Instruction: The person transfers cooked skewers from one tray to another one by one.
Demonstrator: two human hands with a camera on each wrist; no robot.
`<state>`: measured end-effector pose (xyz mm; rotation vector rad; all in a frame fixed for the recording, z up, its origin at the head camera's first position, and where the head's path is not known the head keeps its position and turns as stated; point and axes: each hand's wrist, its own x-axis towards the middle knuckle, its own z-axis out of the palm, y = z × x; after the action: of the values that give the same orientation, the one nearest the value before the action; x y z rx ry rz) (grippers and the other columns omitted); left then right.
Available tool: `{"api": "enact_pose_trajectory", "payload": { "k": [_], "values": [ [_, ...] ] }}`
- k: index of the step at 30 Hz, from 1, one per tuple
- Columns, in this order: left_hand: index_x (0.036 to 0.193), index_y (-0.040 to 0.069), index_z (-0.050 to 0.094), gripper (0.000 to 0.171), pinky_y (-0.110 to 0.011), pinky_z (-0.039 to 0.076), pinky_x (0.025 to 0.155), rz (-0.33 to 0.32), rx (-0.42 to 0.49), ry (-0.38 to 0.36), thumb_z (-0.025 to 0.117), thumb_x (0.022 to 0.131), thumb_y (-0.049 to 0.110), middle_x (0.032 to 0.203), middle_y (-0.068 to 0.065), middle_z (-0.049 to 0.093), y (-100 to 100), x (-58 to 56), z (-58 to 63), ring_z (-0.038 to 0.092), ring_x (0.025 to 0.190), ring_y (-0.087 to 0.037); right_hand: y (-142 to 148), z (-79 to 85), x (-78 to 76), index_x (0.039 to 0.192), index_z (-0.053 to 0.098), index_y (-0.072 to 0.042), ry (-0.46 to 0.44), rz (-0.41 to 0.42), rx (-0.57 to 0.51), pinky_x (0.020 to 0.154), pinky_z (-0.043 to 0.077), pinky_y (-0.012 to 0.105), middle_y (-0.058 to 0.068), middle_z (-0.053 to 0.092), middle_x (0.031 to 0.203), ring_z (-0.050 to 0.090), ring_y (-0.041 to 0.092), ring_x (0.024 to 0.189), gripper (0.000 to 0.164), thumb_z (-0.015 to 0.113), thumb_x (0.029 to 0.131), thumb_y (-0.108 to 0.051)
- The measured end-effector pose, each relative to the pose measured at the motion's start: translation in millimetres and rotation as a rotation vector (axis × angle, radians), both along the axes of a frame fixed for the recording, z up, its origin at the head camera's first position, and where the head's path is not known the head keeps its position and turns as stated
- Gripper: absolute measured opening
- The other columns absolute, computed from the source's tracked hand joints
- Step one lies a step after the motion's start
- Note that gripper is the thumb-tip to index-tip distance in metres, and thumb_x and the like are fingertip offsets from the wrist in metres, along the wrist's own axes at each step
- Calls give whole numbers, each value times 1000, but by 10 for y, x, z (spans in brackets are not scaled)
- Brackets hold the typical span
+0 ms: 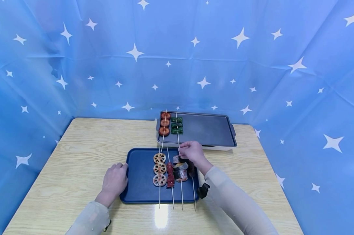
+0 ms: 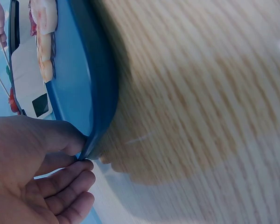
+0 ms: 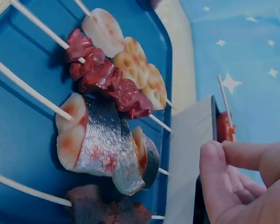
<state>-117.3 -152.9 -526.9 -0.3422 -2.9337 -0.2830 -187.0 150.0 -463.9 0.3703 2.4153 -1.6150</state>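
Pale wood-grain counter (image 1: 89, 143), both grips pinching!
Right hand (image 1: 191, 152): green-chunked wooden skewer (image 1: 177, 130), could roll if released unevenly; left hand (image 1: 115, 179): blue rectangular tray (image 1: 139, 176).

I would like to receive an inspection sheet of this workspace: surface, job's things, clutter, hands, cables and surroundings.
Surface: pale wood-grain table, with a bright glare patch.
Job's things: blue tray bearing lotus-slice skewer, red meat skewer, fish skewer and dark-chunk skewer; behind it, dark griddle bearing round red skewer and green skewer.
Clutter: nothing seen.
Hands: left hand pinches the tray's rim; right hand pinches the green skewer by its stick.
Cables: nothing seen.
Surroundings: blue star-patterned curtain.
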Motion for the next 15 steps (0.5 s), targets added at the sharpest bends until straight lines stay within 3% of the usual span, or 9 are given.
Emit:
{"api": "enact_pose_trajectory", "payload": {
  "k": [5, 11, 15],
  "values": [
    [110, -5, 68, 36, -45, 53, 72, 2, 1, 0, 66, 75, 2, 92, -17, 67, 0, 2, -2, 62, 79, -32, 18, 28, -15, 109, 68, 3, -56, -8, -80, 72, 61, 31, 19, 71, 100, 72, 30, 86, 21, 66, 89, -5],
    [110, -4, 68, 35, -46, 53, 71, 3, -3, -1, 66, 75, 3, 91, -16, 67, 3, -3, 2, 62, 78, -31, 36, 41, -52, 121, 62, 8, -120, 2, -206, 66, 59, 22, 22, 70, 102, 67, 12, 69, 33, 64, 89, -1],
    [109, -4, 68, 34, -45, 53, 70, 1, -6, 7, 65, 75, 2, 91, -17, 67, 7, -6, 0, 62, 77, -31, 46, 42, -67, 123, 60, 8, -149, 11, -226, 66, 57, 20, 20, 70, 102, 64, 9, 69, 35, 64, 90, -2]
  ]
}}
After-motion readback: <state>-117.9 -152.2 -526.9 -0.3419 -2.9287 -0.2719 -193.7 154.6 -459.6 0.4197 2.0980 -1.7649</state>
